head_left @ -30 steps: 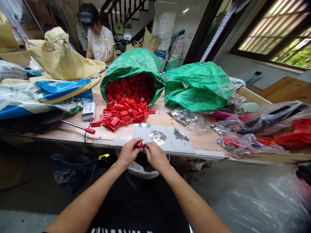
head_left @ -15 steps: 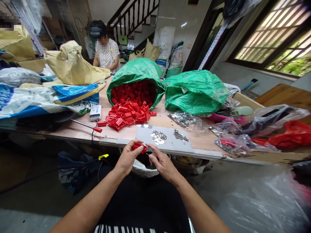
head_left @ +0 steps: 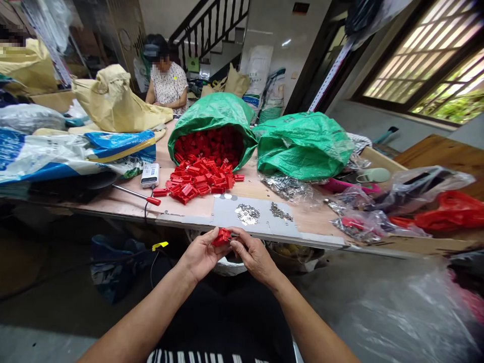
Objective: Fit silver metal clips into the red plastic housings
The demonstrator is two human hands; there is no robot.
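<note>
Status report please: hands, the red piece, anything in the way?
Grips shut: left hand and right hand both on one red piece, before the table edge. Beyond, apart: red pile, metal bits. Nothing blocking.

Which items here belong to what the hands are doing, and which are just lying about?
Likely in use: small red plastic piece, pinched by left hand and right hand; spilled pile of red plastic pieces; silver metal bits on grey sheet.
Lying about: red-handled screwdriver; white rectangular device; crumpled green sack; brown paper sack.

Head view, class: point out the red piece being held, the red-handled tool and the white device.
red piece [head_left: 222, 237]: head view, its visible middle.
red-handled tool [head_left: 153, 201]: head view, its red handle.
white device [head_left: 150, 175]: head view, its top face.
</note>
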